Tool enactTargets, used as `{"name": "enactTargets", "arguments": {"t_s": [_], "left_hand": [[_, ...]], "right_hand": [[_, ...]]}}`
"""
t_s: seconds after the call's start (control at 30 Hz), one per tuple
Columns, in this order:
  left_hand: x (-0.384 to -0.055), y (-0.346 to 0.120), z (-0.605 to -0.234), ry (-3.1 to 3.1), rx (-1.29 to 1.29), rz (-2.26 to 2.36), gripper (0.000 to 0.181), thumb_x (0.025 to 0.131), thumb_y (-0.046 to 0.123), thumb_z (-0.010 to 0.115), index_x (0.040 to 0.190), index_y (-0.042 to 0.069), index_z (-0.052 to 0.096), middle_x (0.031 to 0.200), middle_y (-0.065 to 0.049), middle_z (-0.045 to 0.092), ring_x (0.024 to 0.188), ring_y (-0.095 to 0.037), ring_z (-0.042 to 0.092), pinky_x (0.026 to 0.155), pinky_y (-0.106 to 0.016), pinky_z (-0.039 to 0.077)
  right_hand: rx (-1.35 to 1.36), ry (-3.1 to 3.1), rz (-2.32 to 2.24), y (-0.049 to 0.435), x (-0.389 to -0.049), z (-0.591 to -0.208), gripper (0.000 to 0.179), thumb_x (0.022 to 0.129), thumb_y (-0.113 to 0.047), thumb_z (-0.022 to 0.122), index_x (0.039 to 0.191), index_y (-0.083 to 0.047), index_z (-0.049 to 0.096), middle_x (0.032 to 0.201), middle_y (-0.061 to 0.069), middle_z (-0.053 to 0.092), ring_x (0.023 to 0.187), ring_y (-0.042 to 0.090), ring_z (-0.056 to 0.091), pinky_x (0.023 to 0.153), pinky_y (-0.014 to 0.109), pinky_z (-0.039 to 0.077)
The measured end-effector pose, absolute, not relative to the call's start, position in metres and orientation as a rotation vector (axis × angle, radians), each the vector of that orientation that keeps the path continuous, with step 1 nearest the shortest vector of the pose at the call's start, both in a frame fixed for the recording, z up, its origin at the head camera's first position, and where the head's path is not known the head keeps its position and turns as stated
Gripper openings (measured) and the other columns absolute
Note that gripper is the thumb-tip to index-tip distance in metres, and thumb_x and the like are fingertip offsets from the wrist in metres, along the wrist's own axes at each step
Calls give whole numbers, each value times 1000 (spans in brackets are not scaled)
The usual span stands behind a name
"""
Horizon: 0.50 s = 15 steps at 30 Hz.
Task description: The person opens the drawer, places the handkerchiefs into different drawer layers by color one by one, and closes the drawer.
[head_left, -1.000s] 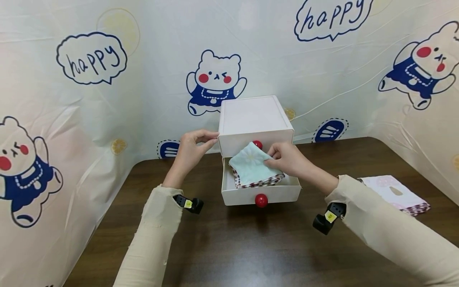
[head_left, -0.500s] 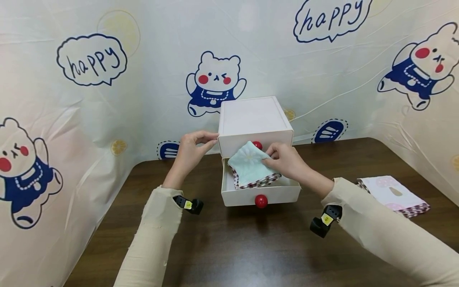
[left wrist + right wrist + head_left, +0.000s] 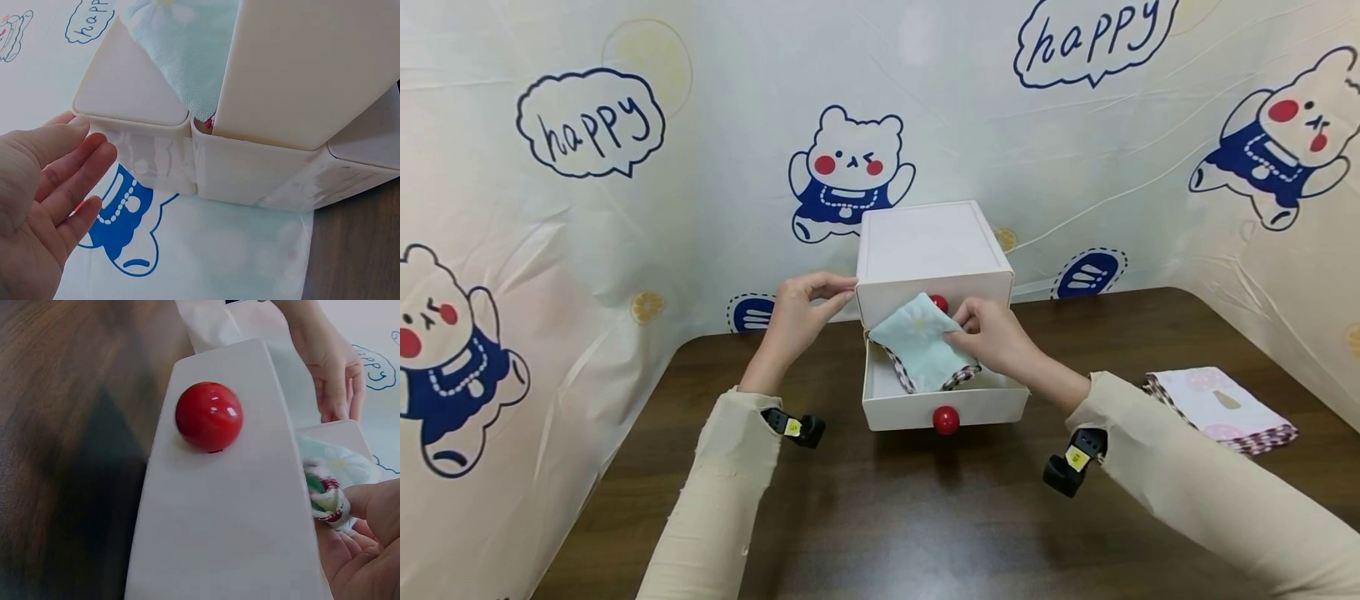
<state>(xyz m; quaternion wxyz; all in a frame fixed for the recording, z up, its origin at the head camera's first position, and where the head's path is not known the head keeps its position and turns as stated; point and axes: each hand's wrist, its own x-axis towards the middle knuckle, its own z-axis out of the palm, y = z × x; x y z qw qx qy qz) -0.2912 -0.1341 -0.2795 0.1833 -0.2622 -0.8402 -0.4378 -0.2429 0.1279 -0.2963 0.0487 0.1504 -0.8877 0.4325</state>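
Observation:
A small white two-drawer cabinet (image 3: 928,237) stands at the back of the table. Its lower drawer (image 3: 902,412), with a red knob (image 3: 946,420), is pulled out; the upper one is closed. My right hand (image 3: 1000,336) pinches the right side of a light-blue flowered cloth (image 3: 917,337) with a brown-checked edge. The cloth hangs slanted over the open drawer, its top corner before the upper drawer's front. My left hand (image 3: 801,312) touches the cabinet's upper left front corner with thumb and forefinger tips; in the left wrist view the other fingers (image 3: 94,181) extend loosely.
On the table's right side lies a folded white cloth (image 3: 1217,404) with pink print and a checked border. Behind the cabinet hangs a printed curtain (image 3: 722,225). The dark wooden table (image 3: 917,517) reaches toward me in front of the drawer.
My right hand has shifted slightly left with the light-blue cloth. The cloth's left corner has swung left to the drawer's side, and its lower edge has bunched. My left hand stays in place.

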Motion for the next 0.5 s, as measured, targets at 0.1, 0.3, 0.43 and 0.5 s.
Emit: {"name": "enactTargets", "arguments": {"t_s": [0.1, 0.3, 0.43, 0.5], "left_hand": [[-291, -134, -279, -2375, -738, -1238, 19, 84, 7, 66, 103, 7, 69, 97, -5, 68, 87, -14, 62, 77, -30, 51], [-291, -134, -279, -2379, -733, -1236, 19, 85, 8, 66, 103, 7, 69, 98, -6, 68, 88, -14, 62, 78, -30, 51], [-290, -134, -278, -2379, -736, -1236, 19, 85, 8, 66, 103, 6, 69, 98, -6, 68, 88, -15, 62, 78, -31, 51], [-290, -134, -278, -2379, -738, -1234, 19, 85, 8, 66, 103, 6, 69, 97, -6, 68, 88, -15, 62, 78, -30, 51]], "right_hand": [[435, -2737, 1324, 128, -243, -298, 11, 85, -6, 64, 86, 1, 55, 84, 12, 64, 73, 19, 57, 68, 27, 51], [378, -2807, 1436, 128, -243, -295, 11, 85, -7, 63, 88, 2, 56, 75, 10, 63, 69, 17, 54, 58, 23, 48], [328, -2883, 1505, 128, -242, -293, 13, 85, -7, 63, 89, 3, 57, 72, 11, 61, 68, 17, 57, 59, 26, 53], [307, -2919, 1526, 128, -242, -292, 13, 85, -7, 63, 90, 3, 56, 73, 11, 61, 67, 17, 59, 60, 28, 54]]}}
